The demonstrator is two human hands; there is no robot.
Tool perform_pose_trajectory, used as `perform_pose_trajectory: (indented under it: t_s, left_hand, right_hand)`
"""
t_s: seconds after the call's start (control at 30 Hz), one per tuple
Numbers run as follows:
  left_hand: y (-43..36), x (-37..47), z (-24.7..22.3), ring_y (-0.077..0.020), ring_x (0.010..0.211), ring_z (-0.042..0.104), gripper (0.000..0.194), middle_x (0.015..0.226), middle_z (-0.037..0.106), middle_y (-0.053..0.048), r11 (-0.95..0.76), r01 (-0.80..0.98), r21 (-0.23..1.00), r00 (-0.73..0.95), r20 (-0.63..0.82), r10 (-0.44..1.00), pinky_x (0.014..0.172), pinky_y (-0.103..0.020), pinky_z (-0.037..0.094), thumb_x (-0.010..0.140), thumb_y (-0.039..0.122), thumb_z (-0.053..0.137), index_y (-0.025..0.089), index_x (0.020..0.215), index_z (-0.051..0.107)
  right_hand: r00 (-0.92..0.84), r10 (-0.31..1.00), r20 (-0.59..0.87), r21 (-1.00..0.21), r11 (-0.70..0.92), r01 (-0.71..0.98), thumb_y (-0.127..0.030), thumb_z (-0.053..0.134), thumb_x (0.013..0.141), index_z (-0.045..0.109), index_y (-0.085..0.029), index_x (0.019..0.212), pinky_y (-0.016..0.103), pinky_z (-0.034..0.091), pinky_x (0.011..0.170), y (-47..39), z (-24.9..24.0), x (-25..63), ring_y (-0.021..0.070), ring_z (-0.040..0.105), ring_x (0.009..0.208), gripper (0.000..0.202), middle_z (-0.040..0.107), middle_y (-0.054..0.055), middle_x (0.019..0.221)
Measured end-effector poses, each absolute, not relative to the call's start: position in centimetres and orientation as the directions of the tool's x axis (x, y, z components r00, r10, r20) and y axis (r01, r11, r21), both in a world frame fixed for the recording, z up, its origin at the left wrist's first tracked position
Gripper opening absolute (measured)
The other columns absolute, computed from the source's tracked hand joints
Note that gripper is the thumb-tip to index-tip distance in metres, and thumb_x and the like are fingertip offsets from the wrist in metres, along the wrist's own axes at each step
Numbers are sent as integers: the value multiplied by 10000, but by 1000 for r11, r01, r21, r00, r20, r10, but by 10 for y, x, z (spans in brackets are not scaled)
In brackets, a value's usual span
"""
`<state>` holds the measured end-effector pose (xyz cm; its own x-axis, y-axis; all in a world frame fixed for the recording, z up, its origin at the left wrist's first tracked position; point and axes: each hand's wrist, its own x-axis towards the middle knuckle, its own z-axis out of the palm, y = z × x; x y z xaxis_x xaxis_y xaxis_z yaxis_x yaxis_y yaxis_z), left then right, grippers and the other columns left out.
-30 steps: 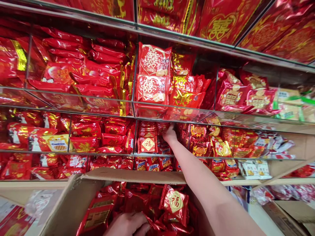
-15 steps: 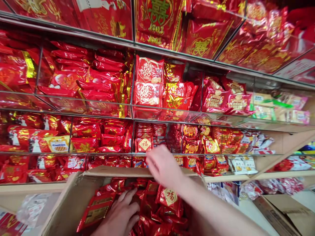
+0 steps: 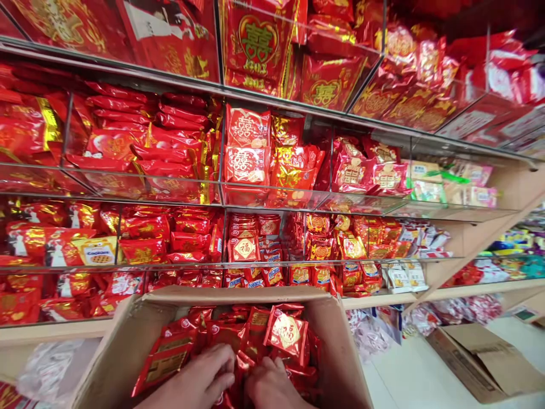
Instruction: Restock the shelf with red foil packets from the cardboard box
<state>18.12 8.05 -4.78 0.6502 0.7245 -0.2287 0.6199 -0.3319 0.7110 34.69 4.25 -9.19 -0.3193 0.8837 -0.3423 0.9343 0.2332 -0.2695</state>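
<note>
Both hands are down inside an open cardboard box (image 3: pixel 336 324) filled with shiny red snack packets (image 3: pixel 168 358). My left hand (image 3: pixel 208 369) lies over packets left of the middle, fingers curled and closed. Close beside it on the right, my right hand (image 3: pixel 272 383) reaches down among the packets with bent fingers. Its fingertips are partly hidden, and whatever either hand grips is hidden too. A red packet with a gold round emblem (image 3: pixel 287 331) rests on top of the pile, just beyond my right hand.
Behind the box rise shelves with clear plastic fronts (image 3: pixel 272 193), holding rows of red packets. One lower compartment holds a stack of matching packets (image 3: pixel 243 249). A second cardboard box (image 3: pixel 481 363) stands on the floor at right. Clear plastic bags (image 3: pixel 51 366) lie at lower left.
My right hand has come back from the shelf front down into the box. My left hand has shifted slightly and its fingers are more curled. The view has turned a little right.
</note>
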Motion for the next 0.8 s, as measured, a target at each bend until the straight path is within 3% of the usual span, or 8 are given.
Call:
perform_pose_trajectory:
  t_s: [0.13, 0.2, 0.33, 0.4, 0.53, 0.6, 0.7, 0.8]
  left_hand:
    - [77, 181, -47, -157, 761, 558, 248, 791, 600, 54, -232, 609, 758, 646, -304, 700, 695, -276, 408, 639, 117, 506, 247, 850, 514]
    - [76, 183, -52, -142, 724, 550, 279, 756, 597, 65, -211, 576, 790, 663, -300, 686, 652, -252, 400, 592, 63, 480, 238, 807, 516]
    - [77, 190, -59, -108, 630, 528, 292, 669, 570, 81, -138, 493, 859, 669, -273, 691, 580, -221, 394, 568, 28, 438, 217, 785, 483]
    - [79, 192, -55, -103, 609, 523, 283, 636, 555, 86, -101, 444, 891, 659, -247, 711, 574, -220, 398, 593, 42, 448, 212, 818, 470]
    - [86, 192, -42, -135, 747, 556, 226, 760, 591, 42, -68, 397, 915, 600, -203, 774, 706, -260, 433, 692, 168, 502, 204, 915, 493]
    - [89, 191, -39, -161, 783, 555, 131, 778, 601, 22, -63, 411, 909, 570, -203, 796, 736, -278, 424, 725, 286, 532, 196, 820, 531]
    - [90, 193, -41, -147, 648, 487, 305, 620, 514, 48, -52, 413, 909, 508, -182, 842, 641, -267, 396, 769, 464, 463, 195, 630, 501]
    - [87, 199, -44, -141, 639, 452, 371, 617, 471, 50, -37, 358, 933, 405, -119, 906, 646, -263, 394, 799, 519, 375, 203, 637, 481]
  right_hand:
    - [-204, 902, -380, -261, 107, 959, -252, 699, 631, 627, -107, 1014, 528, 341, 929, 38, -80, 335, 314, 559, 1000, 416, 687, 167, 931]
    - [-200, 903, -380, -276, 95, 956, -231, 684, 638, 618, -94, 1027, 521, 317, 942, 37, -87, 330, 310, 561, 995, 418, 688, 178, 917]
    - [-233, 910, -342, -365, 100, 926, -171, 647, 659, 642, -189, 648, 556, 285, 922, 41, -104, 331, 279, 579, 926, 22, 714, 80, 794]
    - [-261, 917, -303, -437, 109, 893, -153, 711, 576, 572, -186, 524, 533, 277, 928, 42, -101, 338, 244, 583, 866, 152, 701, 16, 710]
    - [-260, 962, -79, -634, 153, 758, -227, 718, 603, 583, -215, 629, 375, 327, 887, 40, -71, 356, 162, 546, 811, 138, 654, -45, 725]
    - [-159, 986, -43, -712, 81, 698, -211, 669, 649, 581, -212, 659, 310, 361, 791, 40, -55, 363, 159, 525, 799, 88, 626, -30, 729]
    - [-89, 994, -68, -830, -7, 558, -227, 563, 728, 539, -197, 669, 244, 366, 639, 44, -44, 369, 137, 494, 686, 71, 554, -22, 666]
    - [-36, 999, -33, -923, -17, 386, -363, 447, 822, 503, -193, 746, 235, 366, 611, 49, -44, 369, 121, 460, 641, 194, 511, -19, 678]
